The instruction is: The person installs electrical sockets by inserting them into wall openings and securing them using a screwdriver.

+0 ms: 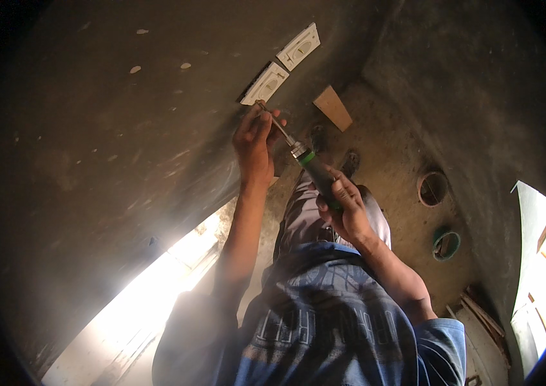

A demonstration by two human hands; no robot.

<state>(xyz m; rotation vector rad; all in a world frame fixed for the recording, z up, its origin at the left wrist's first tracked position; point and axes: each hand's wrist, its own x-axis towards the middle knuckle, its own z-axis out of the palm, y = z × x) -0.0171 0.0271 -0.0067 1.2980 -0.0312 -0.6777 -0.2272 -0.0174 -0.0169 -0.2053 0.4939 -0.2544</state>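
My right hand (345, 207) is wrapped round the dark grey and green handle of a screwdriver (311, 168). Its metal shaft slants up and left toward the wall. Close to the tip, my left hand (255, 145) pinches the shaft between thumb and fingers; whether a screw is also held there is too small to make out. Just beyond those fingertips is a white electrical wall plate (264, 85) with a round middle, set on the dark wall. A second white plate (299, 47) of the same kind sits end to end with it, farther up the picture.
A flat tan board piece (333, 108) is near the wall's foot. On the floor to the right lie a reddish ring-shaped object (432, 189) and a green one (446, 244). Wooden strips (483, 314) lean at lower right. Bright light comes through openings on both sides.
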